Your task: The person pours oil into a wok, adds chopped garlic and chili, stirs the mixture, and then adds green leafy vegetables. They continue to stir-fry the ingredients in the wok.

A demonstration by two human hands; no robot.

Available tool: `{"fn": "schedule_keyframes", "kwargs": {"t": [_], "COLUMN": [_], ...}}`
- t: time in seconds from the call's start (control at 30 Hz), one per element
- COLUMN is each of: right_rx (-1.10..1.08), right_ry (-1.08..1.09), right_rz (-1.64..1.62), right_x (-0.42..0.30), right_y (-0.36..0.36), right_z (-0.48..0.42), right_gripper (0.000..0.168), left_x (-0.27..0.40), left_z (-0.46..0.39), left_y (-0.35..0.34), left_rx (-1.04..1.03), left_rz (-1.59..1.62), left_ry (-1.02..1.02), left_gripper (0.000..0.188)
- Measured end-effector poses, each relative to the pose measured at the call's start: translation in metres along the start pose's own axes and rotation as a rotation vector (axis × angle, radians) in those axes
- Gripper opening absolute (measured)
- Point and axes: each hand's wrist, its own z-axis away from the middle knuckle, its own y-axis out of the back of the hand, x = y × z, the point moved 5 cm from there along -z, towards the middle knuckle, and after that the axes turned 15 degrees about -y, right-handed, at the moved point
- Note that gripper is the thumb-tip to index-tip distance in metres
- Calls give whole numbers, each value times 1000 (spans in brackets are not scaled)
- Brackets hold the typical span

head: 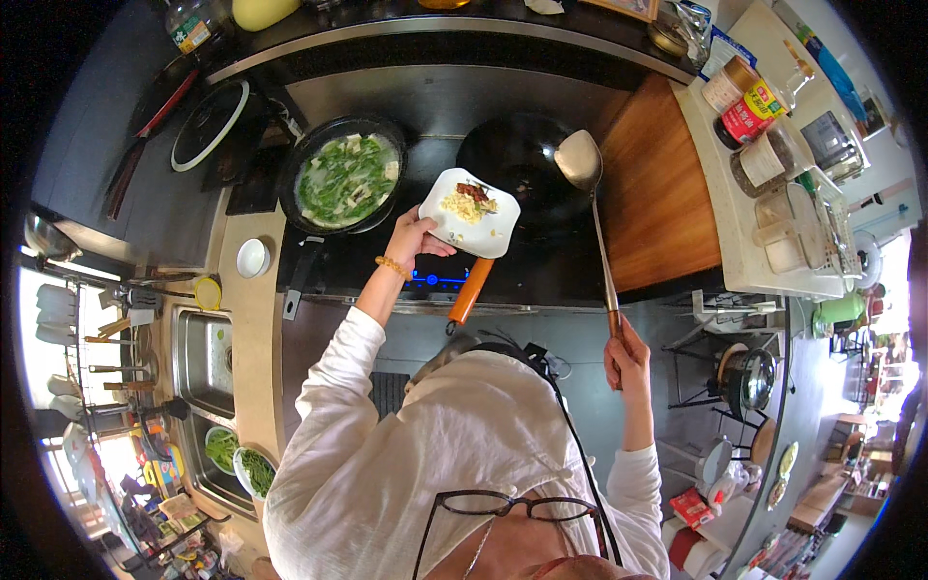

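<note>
My left hand (415,238) grips the near left edge of a square white plate (502,230). Chopped garlic (464,209) and a small heap of dark red seasoning (473,192) lie on the plate, which is over the near left part of a black wok (507,156). The wok's orange-brown handle (471,290) points towards me. In my right hand (628,353) is the wooden grip of a long metal wok spatula (580,161), its broad head at the wok's right side. To the left, a dark pan (288,181) holds greens and white tofu-like cubes in pale broth (348,181).
A wooden panel (660,196) flanks the stove's right side, with a counter of bottles and jars (750,112) beyond. A white bowl (253,258) stands left of the stove. Plates of green vegetables (255,471) sit by the sink (205,362). A lid (210,125) leans behind the pan.
</note>
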Motion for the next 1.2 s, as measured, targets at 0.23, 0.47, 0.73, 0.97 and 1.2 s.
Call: {"fn": "schedule_keyframes", "kwargs": {"t": [0.23,0.47,0.73,0.97,1.2], "right_rx": [-110,-141,-142,-142,-103], "right_ry": [-100,-112,-133,-118,-97], "right_rz": [-43,90,122,151,190], "right_x": [9,17,18,23,26], "right_y": [-26,-44,-47,-44,-42], "right_z": [18,11,-1,-10,-18], "right_gripper": [43,42,43,44,44], "left_x": [-5,3,1,-6,-7], "left_z": [-39,-65,-80,-86,-85], "left_y": [-10,-32,-37,-31,-28], "left_rx": [-84,-134,-216,-187,-175], "left_rz": [-27,-97,-159,-149,-104], "left_ry": [83,138,172,195,213], "left_gripper": [36,39,37,40,47]}}
